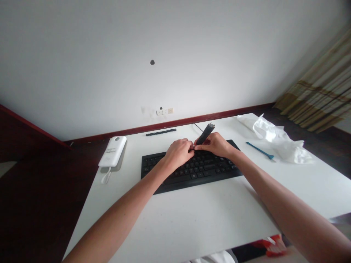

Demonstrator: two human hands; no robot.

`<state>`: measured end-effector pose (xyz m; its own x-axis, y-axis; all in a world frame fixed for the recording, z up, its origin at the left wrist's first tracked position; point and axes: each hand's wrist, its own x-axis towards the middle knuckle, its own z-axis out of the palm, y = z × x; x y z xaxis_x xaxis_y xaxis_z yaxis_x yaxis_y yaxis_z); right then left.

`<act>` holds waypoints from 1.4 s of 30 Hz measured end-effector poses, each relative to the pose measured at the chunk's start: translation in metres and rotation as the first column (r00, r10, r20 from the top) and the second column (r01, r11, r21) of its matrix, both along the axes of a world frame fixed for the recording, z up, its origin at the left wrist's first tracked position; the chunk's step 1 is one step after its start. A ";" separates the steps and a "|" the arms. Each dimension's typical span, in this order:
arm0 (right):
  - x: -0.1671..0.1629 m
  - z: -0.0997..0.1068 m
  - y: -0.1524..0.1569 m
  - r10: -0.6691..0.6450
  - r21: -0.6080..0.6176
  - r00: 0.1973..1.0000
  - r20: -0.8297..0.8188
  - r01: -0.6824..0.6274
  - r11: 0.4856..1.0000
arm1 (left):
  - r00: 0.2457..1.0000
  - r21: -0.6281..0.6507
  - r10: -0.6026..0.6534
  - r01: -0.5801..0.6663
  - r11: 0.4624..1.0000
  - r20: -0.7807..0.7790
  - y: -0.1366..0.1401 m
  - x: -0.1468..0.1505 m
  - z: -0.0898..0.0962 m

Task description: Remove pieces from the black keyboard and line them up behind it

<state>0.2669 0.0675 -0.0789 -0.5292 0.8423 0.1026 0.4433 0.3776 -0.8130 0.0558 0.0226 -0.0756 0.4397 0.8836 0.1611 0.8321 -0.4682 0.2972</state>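
Observation:
A black keyboard (189, 179) lies on the white table, its rows of keys facing up. Over its back part my two hands meet, fingertips almost touching. My right hand (215, 145) is closed round a black bar-shaped piece (205, 134) that slants up and right, with a notched, lighter upper end; its exact kind is unclear. The fingers of my left hand (179, 150) are bent and pinched together just above the keys. A tiny pale spot shows between the fingertips of both hands, too small to name. Whatever my left fingers grip is hidden.
A white power bank (113, 151) with a strap lies left on the table (175, 223). Behind the keyboard is a black segmented strip (161, 132). To the right lie a blue pry tool (259, 150) and a crumpled white plastic bag (279, 137). The wall has sockets (165, 111).

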 end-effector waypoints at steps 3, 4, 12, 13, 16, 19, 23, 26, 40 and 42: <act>-0.004 0.000 -0.002 -0.051 0.052 0.997 0.055 0.049 0.997 | 1.000 -0.002 0.002 -0.002 1.000 0.002 0.000 -0.001 0.002; -0.006 0.001 -0.004 -0.058 0.065 0.996 0.064 0.054 0.996 | 1.000 -0.005 0.001 -0.001 1.000 0.005 0.000 -0.001 0.003; -0.010 0.005 -0.006 -0.091 0.061 0.993 0.080 0.086 0.994 | 1.000 -0.023 0.002 -0.002 1.000 0.018 0.002 -0.002 0.005; -0.010 0.004 -0.006 -0.093 0.057 0.993 0.078 0.088 0.994 | 1.000 -0.026 0.006 -0.005 1.000 0.023 0.003 -0.002 0.005; -0.010 0.003 -0.004 -0.085 0.041 0.995 0.055 0.083 0.996 | 0.998 -0.049 0.027 -0.025 0.998 0.051 0.003 -0.001 0.004; -0.010 0.005 -0.004 -0.091 0.039 0.994 0.063 0.088 0.995 | 0.996 -0.085 0.036 -0.030 0.996 0.080 0.003 -0.001 0.004; -0.005 0.010 -0.003 -0.078 0.007 0.996 0.045 0.078 0.997 | 0.995 -0.060 0.043 -0.038 0.997 0.085 0.002 0.000 0.004; 0.003 0.013 0.001 -0.080 -0.049 0.996 -0.027 0.079 0.996 | 0.995 -0.042 0.041 -0.037 0.998 0.086 0.000 0.001 0.004; 0.028 0.033 0.004 0.075 -0.150 0.997 -0.031 -0.078 0.986 | 1.000 -0.020 0.030 -0.030 0.999 -0.001 -0.002 0.007 0.011; 0.030 0.036 0.003 0.074 -0.144 0.997 -0.002 -0.073 0.987 | 1.000 -0.016 0.023 -0.023 1.000 -0.012 -0.001 0.010 0.010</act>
<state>0.2971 0.0705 -0.0429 -0.5905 0.8068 -0.0183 0.4211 0.2888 -0.8598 0.0659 0.0214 -0.0658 0.4210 0.8959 0.1419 0.8463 -0.4442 0.2941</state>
